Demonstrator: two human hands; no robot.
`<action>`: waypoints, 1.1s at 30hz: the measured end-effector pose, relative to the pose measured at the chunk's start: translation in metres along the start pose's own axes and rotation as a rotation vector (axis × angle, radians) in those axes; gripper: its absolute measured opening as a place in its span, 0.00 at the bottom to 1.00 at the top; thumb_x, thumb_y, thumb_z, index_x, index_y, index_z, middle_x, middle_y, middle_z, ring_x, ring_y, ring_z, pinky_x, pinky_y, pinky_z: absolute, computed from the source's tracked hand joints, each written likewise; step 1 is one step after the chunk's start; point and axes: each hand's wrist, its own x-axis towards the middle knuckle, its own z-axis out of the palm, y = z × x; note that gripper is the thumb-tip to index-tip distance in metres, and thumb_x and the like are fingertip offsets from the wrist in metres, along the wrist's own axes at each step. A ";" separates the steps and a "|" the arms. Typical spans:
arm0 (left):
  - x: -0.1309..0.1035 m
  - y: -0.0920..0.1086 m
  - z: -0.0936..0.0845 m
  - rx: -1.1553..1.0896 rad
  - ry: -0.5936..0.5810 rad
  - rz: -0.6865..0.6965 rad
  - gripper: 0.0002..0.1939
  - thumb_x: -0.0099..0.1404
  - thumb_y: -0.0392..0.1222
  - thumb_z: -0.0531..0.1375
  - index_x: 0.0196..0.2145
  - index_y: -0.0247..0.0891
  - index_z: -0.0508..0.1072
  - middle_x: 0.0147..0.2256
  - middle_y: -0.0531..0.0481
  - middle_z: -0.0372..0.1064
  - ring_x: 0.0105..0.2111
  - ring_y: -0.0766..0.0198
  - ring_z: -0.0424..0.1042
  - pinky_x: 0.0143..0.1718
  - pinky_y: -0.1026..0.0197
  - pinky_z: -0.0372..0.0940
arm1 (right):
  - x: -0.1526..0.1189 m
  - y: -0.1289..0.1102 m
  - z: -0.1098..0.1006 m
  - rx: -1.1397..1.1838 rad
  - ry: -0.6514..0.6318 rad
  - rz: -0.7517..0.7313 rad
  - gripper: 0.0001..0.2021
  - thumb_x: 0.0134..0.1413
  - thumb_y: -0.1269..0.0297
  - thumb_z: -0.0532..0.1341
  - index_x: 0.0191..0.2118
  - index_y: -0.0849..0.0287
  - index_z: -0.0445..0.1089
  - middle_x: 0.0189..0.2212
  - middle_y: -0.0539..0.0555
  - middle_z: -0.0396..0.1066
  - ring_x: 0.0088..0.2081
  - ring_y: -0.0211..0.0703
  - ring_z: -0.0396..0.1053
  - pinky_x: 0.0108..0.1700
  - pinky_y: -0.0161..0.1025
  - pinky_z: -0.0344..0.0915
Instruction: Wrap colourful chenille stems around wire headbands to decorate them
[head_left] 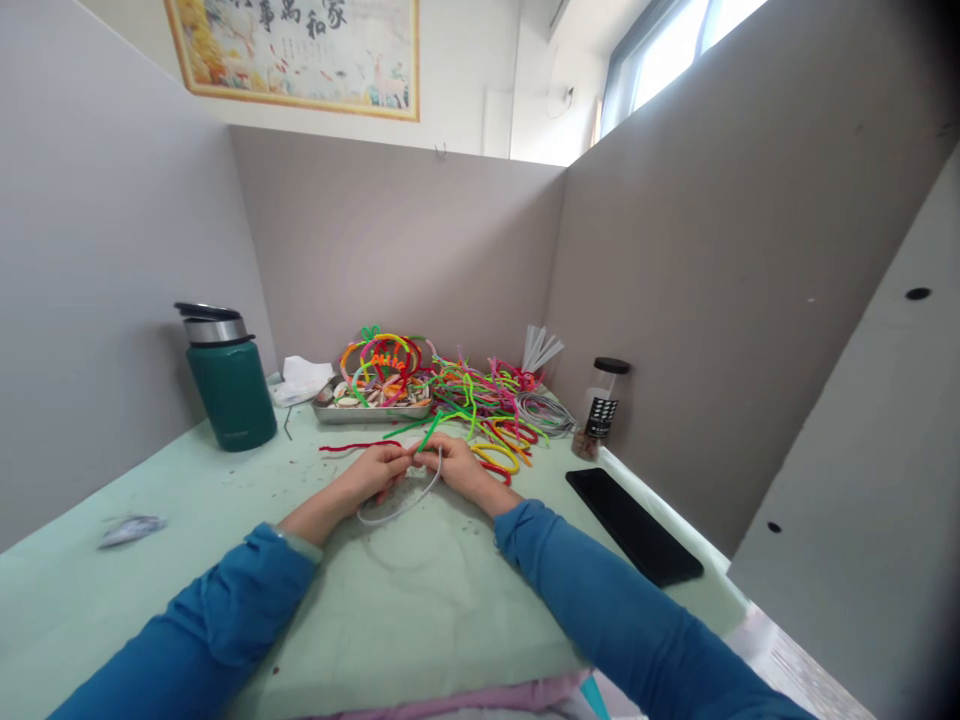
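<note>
My left hand (373,474) and my right hand (459,467) meet over the table, fingers closed in a pinch, nearly touching. A red pipe cleaner (358,446) reaches out leftward from the fingertips of my left hand. Between the hands a green pipe cleaner (430,432) sticks up at a slant, its lower end in the fingers of my right hand. A pale grey cord (405,511) hangs in a curve below, running from my right hand round to beneath my left. How these pieces join is hidden by the fingers.
Behind the hands stand a metal tray (375,413) of small pieces, a heap of coloured pipe cleaners (480,390) and a grey wire coil (546,414). A green bottle (231,395) is left; a clear jar (600,412) and black phone (634,525) are right. Grey partitions (405,230) enclose the table.
</note>
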 end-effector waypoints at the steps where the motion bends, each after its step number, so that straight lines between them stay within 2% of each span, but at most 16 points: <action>1: -0.001 0.001 0.001 0.025 0.005 0.008 0.17 0.55 0.54 0.56 0.23 0.38 0.60 0.17 0.61 0.53 0.11 0.75 0.50 0.12 0.68 0.47 | 0.000 0.000 0.000 0.023 0.009 0.025 0.10 0.45 0.58 0.64 0.31 0.60 0.72 0.25 0.49 0.66 0.28 0.37 0.62 0.31 0.35 0.59; 5: -0.002 0.006 0.002 0.202 -0.005 0.047 0.17 0.55 0.56 0.55 0.27 0.37 0.66 0.16 0.61 0.51 0.12 0.73 0.50 0.14 0.67 0.46 | 0.000 -0.002 0.002 0.061 0.015 0.079 0.12 0.42 0.58 0.66 0.28 0.60 0.66 0.20 0.45 0.61 0.23 0.34 0.58 0.27 0.32 0.56; 10: 0.004 0.003 0.002 0.537 0.068 0.239 0.17 0.55 0.53 0.56 0.24 0.35 0.70 0.19 0.57 0.57 0.22 0.70 0.56 0.23 0.67 0.49 | 0.000 -0.002 0.002 0.030 -0.043 0.062 0.11 0.43 0.59 0.65 0.28 0.60 0.65 0.21 0.46 0.61 0.24 0.33 0.58 0.27 0.32 0.56; 15: 0.005 0.002 0.001 0.702 0.123 0.238 0.18 0.60 0.51 0.51 0.24 0.34 0.73 0.20 0.54 0.62 0.24 0.68 0.60 0.25 0.66 0.49 | 0.000 -0.001 0.002 0.017 -0.067 0.087 0.12 0.43 0.57 0.65 0.27 0.60 0.65 0.21 0.46 0.61 0.23 0.33 0.58 0.26 0.32 0.56; 19: 0.003 0.004 0.002 0.763 0.124 0.268 0.18 0.61 0.47 0.49 0.28 0.35 0.74 0.23 0.50 0.67 0.25 0.65 0.64 0.27 0.65 0.50 | -0.001 -0.005 0.002 0.015 -0.063 0.116 0.13 0.44 0.56 0.64 0.29 0.61 0.66 0.22 0.46 0.62 0.23 0.33 0.59 0.25 0.32 0.56; 24: 0.001 0.008 0.004 0.806 0.140 0.271 0.19 0.63 0.44 0.45 0.26 0.35 0.72 0.25 0.46 0.69 0.27 0.63 0.66 0.28 0.63 0.52 | -0.003 -0.015 0.005 0.043 -0.057 0.149 0.12 0.46 0.56 0.63 0.30 0.60 0.66 0.22 0.46 0.61 0.22 0.33 0.59 0.25 0.32 0.58; 28: 0.001 0.010 0.005 0.791 0.158 0.241 0.20 0.64 0.44 0.43 0.23 0.36 0.68 0.24 0.47 0.67 0.26 0.63 0.65 0.28 0.63 0.52 | -0.004 -0.018 0.005 0.014 -0.055 0.121 0.10 0.51 0.57 0.59 0.29 0.60 0.65 0.20 0.46 0.60 0.21 0.33 0.59 0.24 0.31 0.57; 33: 0.002 0.011 0.004 0.763 0.160 0.196 0.16 0.61 0.41 0.44 0.24 0.36 0.68 0.25 0.47 0.68 0.28 0.62 0.66 0.29 0.63 0.53 | -0.004 -0.020 0.006 -0.012 -0.042 0.135 0.09 0.50 0.60 0.60 0.31 0.61 0.66 0.19 0.45 0.60 0.21 0.32 0.58 0.23 0.31 0.55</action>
